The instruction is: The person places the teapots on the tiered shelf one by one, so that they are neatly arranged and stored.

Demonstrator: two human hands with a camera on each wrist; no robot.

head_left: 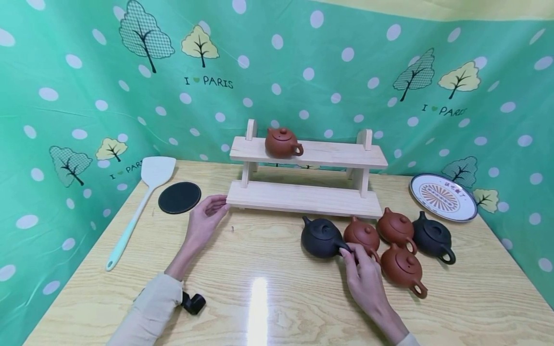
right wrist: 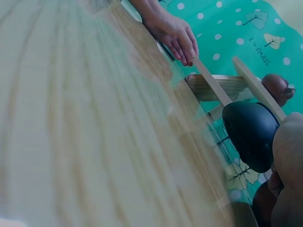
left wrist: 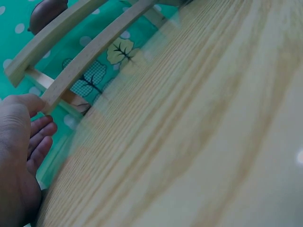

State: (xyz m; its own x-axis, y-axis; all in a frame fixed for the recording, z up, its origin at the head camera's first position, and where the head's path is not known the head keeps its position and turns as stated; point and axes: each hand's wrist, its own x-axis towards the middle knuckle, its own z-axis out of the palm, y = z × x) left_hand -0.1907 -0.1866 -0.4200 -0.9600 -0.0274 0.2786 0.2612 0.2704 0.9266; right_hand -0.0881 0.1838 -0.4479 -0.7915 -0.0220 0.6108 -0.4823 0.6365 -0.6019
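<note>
My right hand (head_left: pixel 366 283) pinches the handle of a black teapot (head_left: pixel 321 237) in front of the wooden two-tier shelf (head_left: pixel 303 198). In the right wrist view, the teapot's dark body (right wrist: pixel 250 135) hangs beyond the fingers and overlaps the shelf. At the lower tier's left end, my left hand (head_left: pixel 205 222) grips the board, thumb at its edge and fingers below, as the left wrist view shows. One reddish-brown teapot (head_left: pixel 282 142) stands on the upper tier, left of its middle. Close by my right hand are reddish-brown teapots (head_left: pixel 403 267) and a second black teapot (head_left: pixel 433 236).
On the left lie a spatula (head_left: pixel 143 202) with a pale green handle and a round black coaster (head_left: pixel 179 197). A patterned white plate (head_left: pixel 466 212) sits at the back right. Green printed cloth (head_left: pixel 277 62) hangs behind the wood-grain table (head_left: pixel 277 312).
</note>
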